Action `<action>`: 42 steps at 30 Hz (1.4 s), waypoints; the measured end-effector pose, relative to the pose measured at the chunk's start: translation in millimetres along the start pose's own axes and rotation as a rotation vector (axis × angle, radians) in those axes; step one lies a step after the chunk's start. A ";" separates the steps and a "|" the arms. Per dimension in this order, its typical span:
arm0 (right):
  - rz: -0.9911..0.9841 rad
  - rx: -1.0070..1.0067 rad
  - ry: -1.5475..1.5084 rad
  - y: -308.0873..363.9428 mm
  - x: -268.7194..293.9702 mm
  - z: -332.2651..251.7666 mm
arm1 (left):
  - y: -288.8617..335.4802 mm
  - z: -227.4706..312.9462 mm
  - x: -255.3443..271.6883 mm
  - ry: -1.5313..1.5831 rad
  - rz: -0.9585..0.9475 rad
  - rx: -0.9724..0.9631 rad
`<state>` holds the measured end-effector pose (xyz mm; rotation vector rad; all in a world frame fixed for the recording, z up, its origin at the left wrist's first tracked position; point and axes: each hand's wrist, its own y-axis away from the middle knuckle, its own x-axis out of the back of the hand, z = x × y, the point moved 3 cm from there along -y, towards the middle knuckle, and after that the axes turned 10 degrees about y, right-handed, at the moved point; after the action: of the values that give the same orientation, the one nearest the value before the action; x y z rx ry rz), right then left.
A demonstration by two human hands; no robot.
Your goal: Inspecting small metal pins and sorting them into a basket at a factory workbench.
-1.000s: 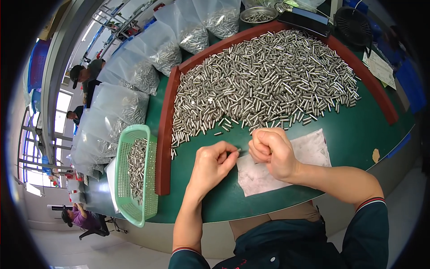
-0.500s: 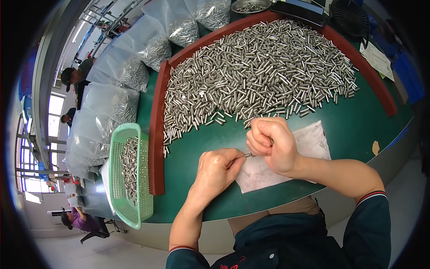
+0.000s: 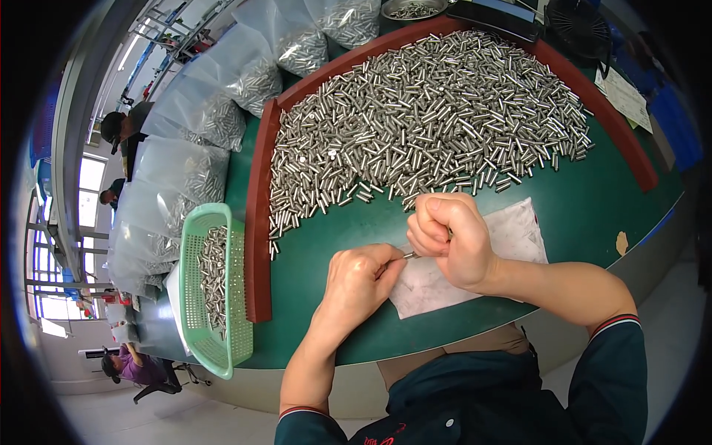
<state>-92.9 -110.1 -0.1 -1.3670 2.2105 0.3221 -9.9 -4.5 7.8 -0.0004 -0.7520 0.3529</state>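
My left hand (image 3: 359, 279) pinches a small metal pin (image 3: 409, 255) between thumb and forefinger, above the left edge of a smudged white cloth (image 3: 512, 237). Close by on the right, my right hand (image 3: 454, 239) is curled into a fist with its thumb on top, almost touching the pin's other end. Whatever lies inside that fist is hidden by the fingers. Beyond both hands spreads a large heap of short, shiny metal pins (image 3: 437, 119) on the green tabletop (image 3: 304, 259).
Dark red rails (image 3: 259, 222) border the heap at left, back and right. Left of them stands a light green basket (image 3: 239, 297) with more pins. Clear bags of pins (image 3: 222, 122) line the far left. A metal bowl (image 3: 414, 9) and black fan (image 3: 578, 30) sit at the back.
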 end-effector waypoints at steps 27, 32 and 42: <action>-0.004 0.142 0.257 8.4 -9.0 3.3 | -5.0 2.6 -3.1 0.045 -0.013 0.013; 0.024 0.146 0.239 7.5 -12.0 3.1 | -1.3 5.0 -2.6 0.025 0.031 0.016; -0.011 0.021 0.136 6.2 -7.7 1.5 | -4.4 -23.4 11.3 1.496 -0.070 0.460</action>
<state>-95.1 -100.8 2.4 -1.4282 2.3084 0.2069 14.8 -2.2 -1.2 0.1768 0.8139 0.3482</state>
